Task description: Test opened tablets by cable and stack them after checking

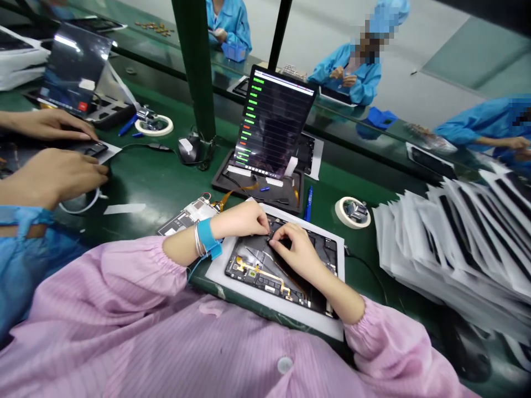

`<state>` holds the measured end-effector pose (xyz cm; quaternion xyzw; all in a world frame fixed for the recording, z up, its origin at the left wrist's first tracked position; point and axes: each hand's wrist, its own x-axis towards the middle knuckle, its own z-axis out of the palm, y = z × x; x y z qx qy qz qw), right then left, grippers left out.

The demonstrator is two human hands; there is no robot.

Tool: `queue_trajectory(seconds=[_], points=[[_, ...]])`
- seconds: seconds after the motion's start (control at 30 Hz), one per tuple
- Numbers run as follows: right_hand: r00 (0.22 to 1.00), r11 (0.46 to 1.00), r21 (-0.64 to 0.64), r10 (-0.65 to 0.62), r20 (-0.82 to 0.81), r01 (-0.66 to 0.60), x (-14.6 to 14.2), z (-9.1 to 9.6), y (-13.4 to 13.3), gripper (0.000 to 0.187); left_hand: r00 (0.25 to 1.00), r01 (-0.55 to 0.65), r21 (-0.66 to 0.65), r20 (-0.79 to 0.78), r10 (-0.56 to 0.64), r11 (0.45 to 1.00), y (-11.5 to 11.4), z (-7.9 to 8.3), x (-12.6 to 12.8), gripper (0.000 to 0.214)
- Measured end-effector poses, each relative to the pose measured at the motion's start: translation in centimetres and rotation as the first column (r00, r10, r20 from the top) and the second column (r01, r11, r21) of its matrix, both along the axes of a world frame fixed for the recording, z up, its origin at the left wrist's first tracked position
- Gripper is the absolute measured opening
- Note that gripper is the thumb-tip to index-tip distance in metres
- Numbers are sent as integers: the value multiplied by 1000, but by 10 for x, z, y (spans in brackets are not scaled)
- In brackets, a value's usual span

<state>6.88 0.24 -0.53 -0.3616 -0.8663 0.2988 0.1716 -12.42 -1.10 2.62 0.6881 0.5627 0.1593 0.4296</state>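
An opened tablet housing lies face up on a white foam sheet in front of me, with gold flex cables and small boards along its near edge. Over its far middle part, my left hand is closed, thumb and index finger pinched together. Beside it my right hand also pinches, its fingertips almost touching the left ones. A thin dark cable seems to run near the fingertips, but what either hand pinches is too small to make out. A blue wrist strap circles my left wrist.
A lit screen leans in a black tray behind the housing. A circuit board lies left, a blue pen and a tape roll right. Sleeved tablet parts are stacked far right. A co-worker's hands work at left.
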Motion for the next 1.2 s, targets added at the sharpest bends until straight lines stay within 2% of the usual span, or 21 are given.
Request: queue_trajectory(seconds=[0.2,0.53,0.8,0.9,1.07,1.2], points=[[1000,1000,-3,3,-4,-3,4,4,-3,8,997,33,-55,-68,-37,998,-4,3,6,19],[1000,1000,-12,18,-5,-18,4,4,-3,6,998,43,-31,-36,-44,999,-4,-2,5,20],[1000,1000,-9,9,9,-9,2,3,-3,6,997,58,-17,-59,-59,998,-6,1,6,20],[1000,1000,-4,-1,26,1,2,4,-3,6,995,67,20,-71,-66,998,-7,-1,6,19],[1000,1000,19,-3,23,2,4,2,-3,5,988,53,152,-154,-29,987,-11,-4,13,16],[1000,999,33,-21,1,21,6,-1,-1,6,977,87,216,-210,-41,973,-14,-3,15,15]])
